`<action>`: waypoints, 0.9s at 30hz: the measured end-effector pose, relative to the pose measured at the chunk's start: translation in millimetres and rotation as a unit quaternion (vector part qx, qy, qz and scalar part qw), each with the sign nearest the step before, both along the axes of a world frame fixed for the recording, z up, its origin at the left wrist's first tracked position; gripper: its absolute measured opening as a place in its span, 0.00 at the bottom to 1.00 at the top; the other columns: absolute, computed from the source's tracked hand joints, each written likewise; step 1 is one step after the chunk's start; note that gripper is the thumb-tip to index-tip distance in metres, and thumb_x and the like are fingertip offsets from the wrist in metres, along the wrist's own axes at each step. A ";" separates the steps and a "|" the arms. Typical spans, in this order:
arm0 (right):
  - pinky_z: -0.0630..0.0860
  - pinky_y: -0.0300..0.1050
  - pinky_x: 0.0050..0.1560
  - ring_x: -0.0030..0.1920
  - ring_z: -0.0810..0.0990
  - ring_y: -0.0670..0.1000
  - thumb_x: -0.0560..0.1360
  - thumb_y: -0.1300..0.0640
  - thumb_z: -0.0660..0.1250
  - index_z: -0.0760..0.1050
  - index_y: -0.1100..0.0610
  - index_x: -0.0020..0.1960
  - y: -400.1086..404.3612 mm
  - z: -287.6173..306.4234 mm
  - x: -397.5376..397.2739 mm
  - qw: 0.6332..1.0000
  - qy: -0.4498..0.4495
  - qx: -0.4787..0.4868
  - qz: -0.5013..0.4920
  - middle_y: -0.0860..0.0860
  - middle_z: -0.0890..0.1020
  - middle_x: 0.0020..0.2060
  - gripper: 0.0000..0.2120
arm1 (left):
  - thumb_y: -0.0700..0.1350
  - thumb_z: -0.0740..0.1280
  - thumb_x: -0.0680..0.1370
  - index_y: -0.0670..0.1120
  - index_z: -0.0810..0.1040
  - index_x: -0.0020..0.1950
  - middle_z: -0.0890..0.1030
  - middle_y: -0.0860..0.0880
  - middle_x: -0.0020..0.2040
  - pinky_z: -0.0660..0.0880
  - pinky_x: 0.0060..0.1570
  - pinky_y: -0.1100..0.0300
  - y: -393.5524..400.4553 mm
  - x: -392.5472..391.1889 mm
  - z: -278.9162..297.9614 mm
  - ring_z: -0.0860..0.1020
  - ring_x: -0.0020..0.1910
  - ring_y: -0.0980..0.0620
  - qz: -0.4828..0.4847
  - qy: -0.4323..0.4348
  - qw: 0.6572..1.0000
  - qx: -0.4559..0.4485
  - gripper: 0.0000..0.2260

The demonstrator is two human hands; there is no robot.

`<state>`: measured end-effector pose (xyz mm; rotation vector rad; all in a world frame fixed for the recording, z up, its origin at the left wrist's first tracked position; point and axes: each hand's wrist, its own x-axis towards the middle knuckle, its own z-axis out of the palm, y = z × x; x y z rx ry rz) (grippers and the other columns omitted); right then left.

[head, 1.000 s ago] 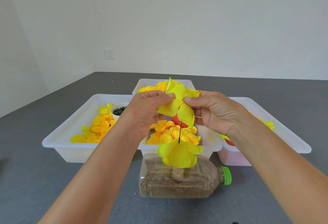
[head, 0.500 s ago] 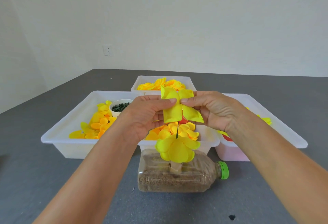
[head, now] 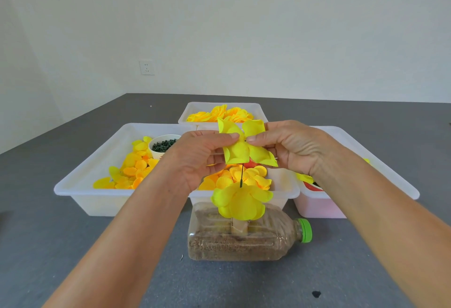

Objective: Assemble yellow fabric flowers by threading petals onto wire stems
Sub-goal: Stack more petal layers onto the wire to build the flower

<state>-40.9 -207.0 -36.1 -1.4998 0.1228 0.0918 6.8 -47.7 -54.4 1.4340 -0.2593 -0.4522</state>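
Note:
A yellow four-lobed fabric petal piece (head: 240,152) sits on the top of a thin dark wire stem (head: 242,175). My left hand (head: 200,158) pinches its left side and my right hand (head: 290,146) pinches its right side, fingertips almost meeting at its centre. Lower on the stem a fuller yellow flower (head: 240,201) is stacked. The stem stands in a paper tube on a sand-filled plastic bottle (head: 244,239) lying on its side with a green cap.
White trays stand behind on the grey table: a left tray (head: 97,175) with loose yellow and orange petals and a cup of dark green pieces (head: 163,145), a middle tray (head: 283,190) of petals, a far tray (head: 195,112) of flowers, a right tray (head: 380,166).
The petal piece has come a little lower on the wire and opened flatter, with both hands staying pinched on it. The camera view shifted slightly.

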 end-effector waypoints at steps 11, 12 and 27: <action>0.76 0.37 0.27 0.29 0.82 0.46 0.70 0.66 0.68 0.78 0.55 0.42 -3.4 -3.1 3.3 1.000 0.009 -0.029 -0.002 0.49 0.83 0.30 0.07 | 0.42 0.70 0.72 0.45 0.81 0.42 0.82 0.47 0.38 0.75 0.48 0.55 1.3 3.4 -6.4 0.79 0.36 0.49 -0.015 0.009 1.000 0.026 0.01; 0.75 0.37 0.26 0.29 0.82 0.46 0.70 0.67 0.68 0.78 0.55 0.43 -3.6 -2.6 3.4 0.999 0.008 -0.031 0.000 0.49 0.83 0.30 0.07 | 0.44 0.71 0.71 0.46 0.81 0.41 0.82 0.47 0.37 0.75 0.47 0.56 1.9 4.0 -5.6 0.79 0.36 0.50 -0.011 0.008 1.000 0.026 0.02; 0.77 0.42 0.37 0.35 0.80 0.49 0.71 0.65 0.68 0.78 0.56 0.49 1.0 -0.6 6.7 0.996 0.017 -0.091 -0.004 0.52 0.82 0.37 0.09 | 0.40 0.71 0.71 0.42 0.78 0.46 0.79 0.44 0.40 0.75 0.49 0.53 -3.3 8.3 -5.3 0.77 0.41 0.46 -0.023 0.025 0.999 0.028 0.05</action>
